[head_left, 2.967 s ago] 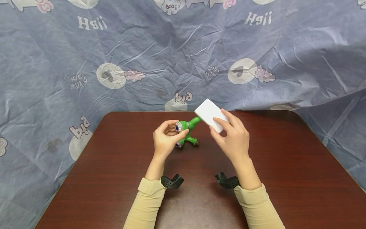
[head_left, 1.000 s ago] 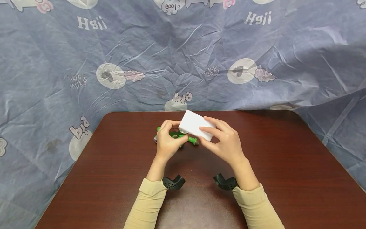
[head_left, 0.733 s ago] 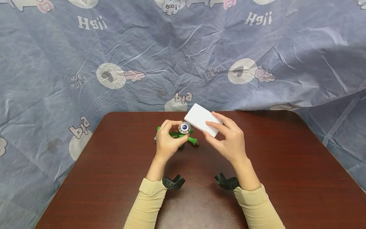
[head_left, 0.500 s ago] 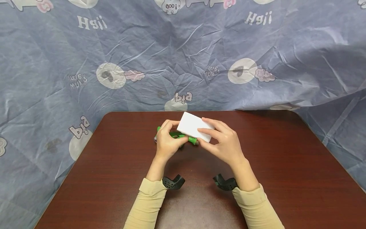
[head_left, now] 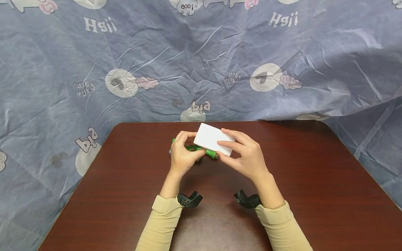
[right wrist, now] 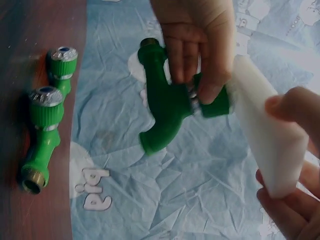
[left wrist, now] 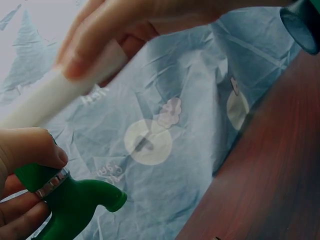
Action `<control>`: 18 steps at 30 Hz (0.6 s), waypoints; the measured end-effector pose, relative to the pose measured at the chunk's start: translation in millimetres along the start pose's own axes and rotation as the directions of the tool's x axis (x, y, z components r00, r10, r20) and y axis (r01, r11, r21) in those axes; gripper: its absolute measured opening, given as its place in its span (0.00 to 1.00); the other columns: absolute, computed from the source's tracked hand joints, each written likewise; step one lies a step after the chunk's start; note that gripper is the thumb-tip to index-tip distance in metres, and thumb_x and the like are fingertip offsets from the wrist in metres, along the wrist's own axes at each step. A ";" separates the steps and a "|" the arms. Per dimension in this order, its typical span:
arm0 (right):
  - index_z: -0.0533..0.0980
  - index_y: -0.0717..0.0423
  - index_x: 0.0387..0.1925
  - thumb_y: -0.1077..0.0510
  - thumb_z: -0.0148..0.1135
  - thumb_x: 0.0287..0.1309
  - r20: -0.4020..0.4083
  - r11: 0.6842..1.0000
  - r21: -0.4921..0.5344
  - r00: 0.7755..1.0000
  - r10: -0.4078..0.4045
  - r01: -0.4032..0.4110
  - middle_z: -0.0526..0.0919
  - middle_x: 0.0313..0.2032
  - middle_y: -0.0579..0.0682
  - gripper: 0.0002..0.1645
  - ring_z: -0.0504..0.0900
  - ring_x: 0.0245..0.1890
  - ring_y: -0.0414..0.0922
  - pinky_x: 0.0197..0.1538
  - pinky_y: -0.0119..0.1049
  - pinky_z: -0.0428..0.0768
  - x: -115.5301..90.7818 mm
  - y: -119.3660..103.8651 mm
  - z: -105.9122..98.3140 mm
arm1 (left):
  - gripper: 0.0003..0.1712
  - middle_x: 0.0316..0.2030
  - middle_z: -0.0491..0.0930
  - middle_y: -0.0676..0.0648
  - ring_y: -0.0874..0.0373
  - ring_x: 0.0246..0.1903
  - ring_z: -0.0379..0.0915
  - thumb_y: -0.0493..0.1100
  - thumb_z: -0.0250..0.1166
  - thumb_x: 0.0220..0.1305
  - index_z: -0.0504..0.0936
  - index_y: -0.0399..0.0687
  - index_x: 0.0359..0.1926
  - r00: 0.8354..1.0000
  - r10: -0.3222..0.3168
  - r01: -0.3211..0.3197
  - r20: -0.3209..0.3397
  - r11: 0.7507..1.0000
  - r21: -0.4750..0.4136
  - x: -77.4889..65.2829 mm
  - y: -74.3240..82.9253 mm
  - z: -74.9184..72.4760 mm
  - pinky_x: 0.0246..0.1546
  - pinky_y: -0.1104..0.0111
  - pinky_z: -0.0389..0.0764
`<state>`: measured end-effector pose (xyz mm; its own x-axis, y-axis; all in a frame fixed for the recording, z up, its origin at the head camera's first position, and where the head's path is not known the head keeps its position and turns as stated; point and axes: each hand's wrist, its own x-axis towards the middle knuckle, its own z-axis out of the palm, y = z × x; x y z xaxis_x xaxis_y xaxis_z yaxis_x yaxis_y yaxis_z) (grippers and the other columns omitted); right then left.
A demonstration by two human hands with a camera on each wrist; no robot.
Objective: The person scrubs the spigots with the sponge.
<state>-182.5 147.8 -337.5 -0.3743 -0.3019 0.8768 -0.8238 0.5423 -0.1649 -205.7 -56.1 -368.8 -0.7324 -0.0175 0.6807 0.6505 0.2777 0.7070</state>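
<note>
My left hand (head_left: 183,155) grips a green tap (right wrist: 162,100) by its ribbed handle, thumb on one side and fingers on the other. The tap's curved spout (left wrist: 112,199) shows in the left wrist view. My right hand (head_left: 248,153) pinches a white sponge block (head_left: 209,137) between thumb and fingers. One face of the sponge lies right at the end of the tap's handle, as the right wrist view shows. From the head view, the sponge covers that handle end. Both hands are above the table.
Two more green taps (right wrist: 46,112) (right wrist: 63,65) with silver-capped handles lie on the brown table (head_left: 125,181), behind the left hand in the head view. A blue-grey printed cloth (head_left: 201,62) hangs beyond the table's far edge.
The held tap has turned its handle end toward the head camera since 3 s ago. The sponge came off that end 0.7 s ago, then moved left and down over it again.
</note>
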 end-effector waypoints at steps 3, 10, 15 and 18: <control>0.85 0.56 0.35 0.60 0.70 0.40 -0.035 0.995 -0.092 0.999 0.029 -0.032 0.82 0.48 0.55 0.14 0.80 0.44 0.52 0.41 0.45 0.79 -1.0 2.7 -0.9 | 0.24 0.37 0.77 0.44 0.54 0.38 0.76 0.30 0.75 0.37 0.81 0.40 0.41 1.000 0.000 0.000 -0.004 0.998 -0.059 -0.1 -3.2 1.4 0.38 0.64 0.81; 0.85 0.56 0.34 0.58 0.70 0.42 -0.130 0.982 -0.166 0.989 0.063 -0.085 0.82 0.48 0.54 0.13 0.80 0.43 0.54 0.39 0.48 0.79 -1.4 8.8 -5.8 | 0.24 0.31 0.71 0.37 0.48 0.32 0.75 0.25 0.73 0.38 0.81 0.32 0.42 0.999 -0.025 0.021 -0.021 0.989 -0.149 2.8 21.7 -3.0 0.34 0.61 0.83; 0.85 0.55 0.35 0.57 0.69 0.43 -0.113 0.988 -0.145 0.993 0.034 -0.051 0.82 0.47 0.54 0.13 0.80 0.43 0.52 0.40 0.46 0.78 -1.2 10.3 -7.1 | 0.21 0.36 0.76 0.38 0.48 0.31 0.76 0.26 0.73 0.41 0.78 0.30 0.41 0.998 -0.033 0.027 -0.050 0.992 -0.122 3.7 31.3 -5.1 0.33 0.58 0.83; 0.85 0.55 0.35 0.57 0.69 0.43 -0.092 0.990 -0.135 0.996 0.017 -0.030 0.82 0.47 0.54 0.13 0.80 0.44 0.51 0.41 0.45 0.78 -0.8 10.3 -7.3 | 0.21 0.39 0.79 0.36 0.46 0.30 0.76 0.26 0.72 0.44 0.75 0.27 0.41 0.997 -0.039 0.030 -0.068 0.992 -0.121 4.3 32.9 -5.3 0.31 0.55 0.82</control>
<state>-187.6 159.4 -336.6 -0.3476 -0.2188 0.9118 -0.7474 0.6519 -0.1285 -186.4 -52.1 -341.6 -0.7417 -0.0936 0.6642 0.6475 0.1585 0.7454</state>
